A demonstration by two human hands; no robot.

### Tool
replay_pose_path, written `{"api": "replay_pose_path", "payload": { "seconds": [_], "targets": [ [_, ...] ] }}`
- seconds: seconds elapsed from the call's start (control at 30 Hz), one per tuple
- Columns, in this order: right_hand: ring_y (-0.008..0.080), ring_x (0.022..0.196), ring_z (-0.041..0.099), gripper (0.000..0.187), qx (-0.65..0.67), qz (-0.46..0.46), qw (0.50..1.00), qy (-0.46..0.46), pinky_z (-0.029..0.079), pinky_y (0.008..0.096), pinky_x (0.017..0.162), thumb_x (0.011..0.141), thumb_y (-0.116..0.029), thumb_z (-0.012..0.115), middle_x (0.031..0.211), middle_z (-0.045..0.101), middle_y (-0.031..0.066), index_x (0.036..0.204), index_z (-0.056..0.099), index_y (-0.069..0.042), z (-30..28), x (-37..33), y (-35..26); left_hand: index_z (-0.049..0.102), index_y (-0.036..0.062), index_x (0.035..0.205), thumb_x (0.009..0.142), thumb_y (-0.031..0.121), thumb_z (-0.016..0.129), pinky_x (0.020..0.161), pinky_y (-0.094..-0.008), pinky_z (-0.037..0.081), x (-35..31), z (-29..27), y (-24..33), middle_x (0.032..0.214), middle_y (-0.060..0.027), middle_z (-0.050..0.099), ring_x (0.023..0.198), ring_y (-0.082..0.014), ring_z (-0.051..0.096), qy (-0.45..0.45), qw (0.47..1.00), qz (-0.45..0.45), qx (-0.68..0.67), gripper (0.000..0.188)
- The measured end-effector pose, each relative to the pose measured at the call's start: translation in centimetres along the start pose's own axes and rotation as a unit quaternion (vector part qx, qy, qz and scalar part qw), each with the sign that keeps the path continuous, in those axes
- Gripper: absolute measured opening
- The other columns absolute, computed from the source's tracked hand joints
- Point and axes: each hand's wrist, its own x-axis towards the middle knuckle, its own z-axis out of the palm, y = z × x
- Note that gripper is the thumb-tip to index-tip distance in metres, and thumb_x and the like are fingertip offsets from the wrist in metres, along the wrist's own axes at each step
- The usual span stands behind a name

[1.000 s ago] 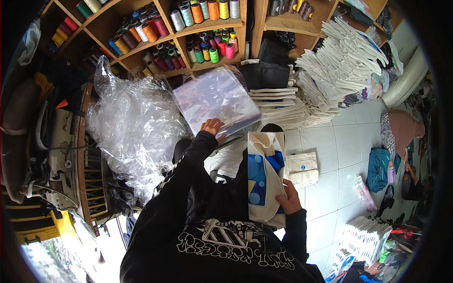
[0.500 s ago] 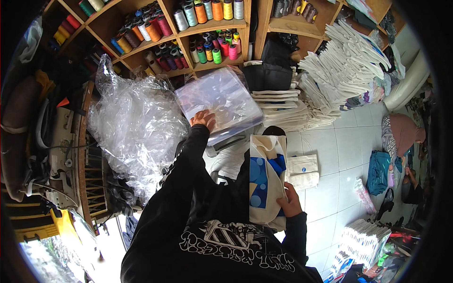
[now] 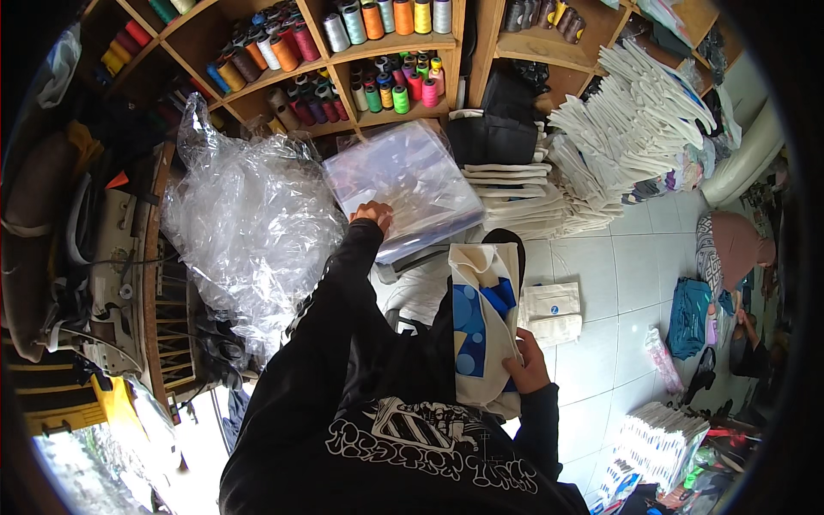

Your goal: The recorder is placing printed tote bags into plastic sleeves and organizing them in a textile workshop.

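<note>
My left hand (image 3: 372, 215) is at the near left edge of a stack of clear plastic bags (image 3: 412, 176), its fingers bent and drawn together on the top plastic. The fingertips are partly hidden. On my lap, to the right, lies a cream fabric bag (image 3: 487, 343) with blue dotted and plain blue patches. My right hand (image 3: 527, 367) grips this bag by its right edge, thumb on top and fingers at the side.
Crumpled clear plastic (image 3: 249, 227) heaps up left of the stack. Behind it, wooden shelves (image 3: 390, 50) hold thread spools. Piles of cream bags (image 3: 631, 120) stand at the back right. A flat cream bag (image 3: 551, 313) lies on the tiled floor. Another person (image 3: 734, 249) sits far right.
The fingers of my left hand have curled in from a more spread pose on the plastic. My right hand keeps its hold, and the fabric bag has barely shifted.
</note>
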Motion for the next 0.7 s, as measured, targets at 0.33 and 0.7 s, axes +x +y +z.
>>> {"api": "replay_pose_path", "payload": {
  "seconds": [0.33,0.7],
  "targets": [
    [0.0322,0.085,0.057,0.041,-0.309,-0.153,0.935,-0.081,0.045,0.0341,0.072,0.066,-0.01,0.058,0.098,0.055,0.0172,0.105,0.046,-0.008,0.1,3.1,-5.7,0.059,0.0172,0.089,0.078,0.027,0.055,0.07,-0.0388,0.047,0.0,-0.8,-0.7,0.081,-0.0082,0.062,0.079,-0.0295,0.059,0.018,0.995,0.007,-0.095,0.015],
    [0.0238,0.068,0.061,0.021,-0.696,-0.336,0.617,-0.15,0.04,0.0423,0.07,0.07,-0.016,0.055,0.133,0.027,0.0159,0.091,0.058,-0.015,8.0,15.0,-4.5,0.063,0.0148,0.082,0.074,0.025,0.06,0.069,-0.0334,0.049,-0.3,-0.6,0.5,0.079,-0.0078,0.064,0.075,-0.0262,0.061,0.027,0.988,0.029,-0.149,0.014]
  ]
}}
